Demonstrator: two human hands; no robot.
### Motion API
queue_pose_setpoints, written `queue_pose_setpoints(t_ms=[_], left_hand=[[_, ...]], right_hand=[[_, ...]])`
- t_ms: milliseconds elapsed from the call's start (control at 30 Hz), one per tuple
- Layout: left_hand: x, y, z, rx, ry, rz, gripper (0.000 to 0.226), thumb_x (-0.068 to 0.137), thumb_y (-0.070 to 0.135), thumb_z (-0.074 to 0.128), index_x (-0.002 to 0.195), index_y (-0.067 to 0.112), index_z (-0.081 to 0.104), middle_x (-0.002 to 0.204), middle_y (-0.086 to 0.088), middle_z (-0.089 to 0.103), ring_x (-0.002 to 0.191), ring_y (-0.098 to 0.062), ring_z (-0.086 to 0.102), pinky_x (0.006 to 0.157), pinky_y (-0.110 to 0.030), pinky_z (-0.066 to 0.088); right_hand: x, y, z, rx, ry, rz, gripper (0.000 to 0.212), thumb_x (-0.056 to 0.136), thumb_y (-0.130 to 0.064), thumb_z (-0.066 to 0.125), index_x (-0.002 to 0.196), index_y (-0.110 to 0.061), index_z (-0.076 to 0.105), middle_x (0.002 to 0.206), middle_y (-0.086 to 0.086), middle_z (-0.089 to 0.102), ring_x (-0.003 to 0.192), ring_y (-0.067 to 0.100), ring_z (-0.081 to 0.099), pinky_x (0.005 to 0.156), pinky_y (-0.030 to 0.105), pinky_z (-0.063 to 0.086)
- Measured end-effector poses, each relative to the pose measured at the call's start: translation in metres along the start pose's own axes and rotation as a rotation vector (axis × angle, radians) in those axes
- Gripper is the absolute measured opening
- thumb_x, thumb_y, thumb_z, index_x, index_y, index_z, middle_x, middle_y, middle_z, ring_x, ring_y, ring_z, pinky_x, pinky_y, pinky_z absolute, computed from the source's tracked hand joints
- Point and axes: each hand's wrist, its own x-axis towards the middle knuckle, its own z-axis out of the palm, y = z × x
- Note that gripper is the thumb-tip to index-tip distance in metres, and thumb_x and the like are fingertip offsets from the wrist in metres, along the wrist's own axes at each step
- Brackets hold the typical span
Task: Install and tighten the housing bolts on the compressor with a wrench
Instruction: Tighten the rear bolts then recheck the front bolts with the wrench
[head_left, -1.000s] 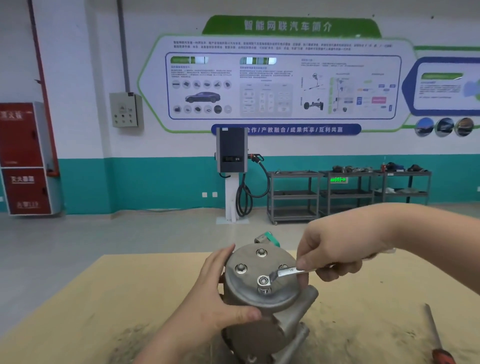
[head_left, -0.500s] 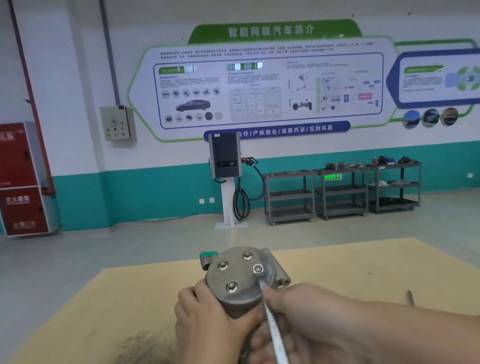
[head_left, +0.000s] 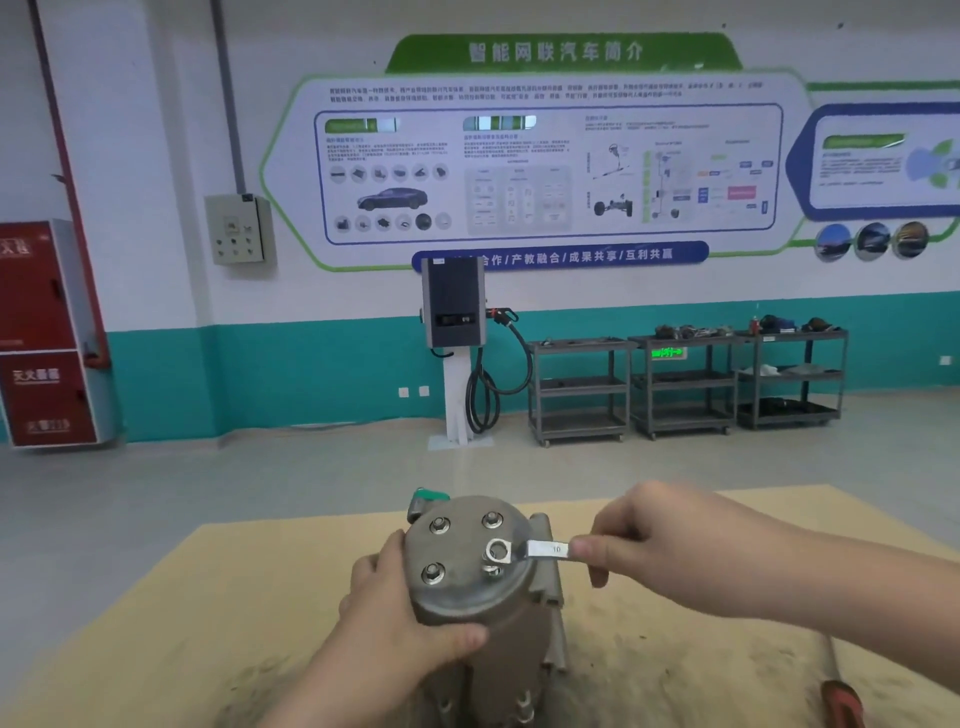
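The grey metal compressor (head_left: 470, 582) stands upright on the tan table (head_left: 208, 623). Its round top cover carries several bolts: one at the back left (head_left: 439, 526), one at the back right (head_left: 491, 519), one at the front left (head_left: 432, 573). My left hand (head_left: 395, 618) grips the housing's left side, thumb across its front. My right hand (head_left: 644, 535) pinches the handle of a flat silver wrench (head_left: 540, 549) marked 10. Its ring end hangs just above the front right bolt (head_left: 492, 569), which shows beneath it.
A red-handled tool (head_left: 844, 686) lies on the table at the lower right, partly under my right forearm. Beyond the table's far edge is bare grey floor, with a charging post (head_left: 454, 332) and several grey shelf carts (head_left: 685, 384) along the wall.
My right hand has swung from the compressor's front to its right side, so the wrench handle now points right. The ring end has lifted off the bolt. The view has shifted.
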Motion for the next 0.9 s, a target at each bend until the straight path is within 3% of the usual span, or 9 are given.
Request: queue_pose_setpoints(t_ms=[100, 167, 267, 400, 467, 533, 633, 733, 900], left_hand=[[0.002, 0.002, -0.008, -0.070, -0.043, 0.103, 0.097, 0.033, 0.073, 0.072, 0.119, 0.051, 0.034, 0.123, 0.021, 0.033, 0.114, 0.013, 0.036, 0.095, -0.015, 0.037], [0.005, 0.002, -0.006, -0.037, -0.031, 0.140, 0.120, 0.031, 0.076, 0.071, 0.137, 0.047, 0.025, 0.132, 0.017, 0.030, 0.120, 0.007, 0.034, 0.104, -0.018, 0.030], [0.008, 0.001, 0.002, -0.016, -0.010, 0.173, 0.146, 0.027, 0.082, 0.068, 0.151, 0.031, 0.009, 0.132, 0.020, 0.019, 0.127, 0.000, 0.025, 0.107, -0.015, 0.021], [0.012, 0.002, 0.012, -0.028, -0.001, 0.243, 0.128, 0.028, 0.081, 0.069, 0.133, 0.046, 0.005, 0.113, 0.052, 0.001, 0.111, 0.029, 0.025, 0.090, 0.007, 0.018], [0.012, 0.006, 0.017, -0.043, 0.012, 0.266, 0.130, 0.029, 0.080, 0.070, 0.138, 0.043, 0.009, 0.111, 0.055, 0.000, 0.107, 0.040, 0.017, 0.082, 0.011, 0.021], [0.012, 0.009, 0.022, -0.049, 0.019, 0.262, 0.139, 0.031, 0.082, 0.070, 0.147, 0.035, 0.010, 0.120, 0.045, 0.010, 0.107, 0.039, 0.019, 0.079, 0.012, 0.023], [0.010, 0.014, 0.026, -0.043, 0.015, 0.227, 0.146, 0.033, 0.084, 0.069, 0.153, 0.029, 0.007, 0.123, 0.034, 0.014, 0.113, 0.018, 0.037, 0.078, 0.010, 0.026], [0.006, 0.019, 0.025, -0.026, 0.020, 0.214, 0.145, 0.034, 0.084, 0.067, 0.154, 0.028, 0.006, 0.129, 0.028, 0.016, 0.114, 0.007, 0.040, 0.076, 0.010, 0.027], [0.003, 0.018, 0.028, -0.035, 0.086, 0.229, 0.134, 0.046, 0.073, 0.078, 0.152, 0.023, 0.013, 0.118, 0.027, 0.015, 0.103, 0.020, 0.041, 0.074, 0.012, 0.025]], right_hand=[[0.019, 0.005, 0.003, -0.044, -0.033, -0.030, 0.042, 0.089, -0.066, 0.047, 0.080, -0.034, 0.072, 0.057, -0.001, 0.055, 0.044, 0.005, 0.041, 0.044, 0.020, 0.031], [0.029, 0.006, 0.003, -0.048, -0.045, -0.055, 0.039, 0.088, -0.066, 0.049, 0.078, -0.036, 0.072, 0.065, 0.000, 0.063, 0.047, 0.005, 0.045, 0.047, 0.021, 0.035], [0.038, 0.007, 0.000, -0.032, -0.094, -0.078, 0.032, 0.086, -0.065, 0.054, 0.076, -0.038, 0.070, 0.054, -0.007, 0.055, 0.041, 0.003, 0.045, 0.041, 0.013, 0.033], [0.043, 0.013, -0.022, 0.031, -0.272, -0.066, 0.024, 0.090, -0.053, 0.059, 0.089, -0.032, 0.071, 0.054, -0.008, 0.061, 0.040, 0.006, 0.047, 0.042, 0.015, 0.037], [0.048, 0.017, -0.035, 0.059, -0.385, -0.042, 0.017, 0.093, -0.040, 0.060, 0.095, -0.030, 0.073, 0.059, -0.007, 0.063, 0.045, 0.007, 0.048, 0.045, 0.019, 0.039], [0.055, 0.020, -0.044, 0.041, -0.462, -0.019, 0.016, 0.095, -0.033, 0.060, 0.100, -0.028, 0.074, 0.062, -0.007, 0.064, 0.050, 0.008, 0.052, 0.050, 0.022, 0.042], [0.063, 0.023, -0.048, -0.031, -0.516, 0.022, 0.018, 0.096, -0.033, 0.058, 0.097, -0.025, 0.075, 0.065, -0.008, 0.065, 0.056, 0.010, 0.056, 0.060, 0.026, 0.045], [0.057, 0.028, -0.045, 0.006, -0.583, 0.085, 0.025, 0.097, -0.036, 0.055, 0.091, -0.017, 0.071, 0.068, -0.004, 0.066, 0.061, 0.012, 0.062, 0.064, 0.025, 0.052], [0.012, 0.023, -0.014, 0.399, -0.716, 0.200, 0.033, 0.104, -0.029, 0.040, 0.084, -0.007, 0.054, 0.061, 0.005, 0.061, 0.055, 0.020, 0.065, 0.060, 0.031, 0.058]])
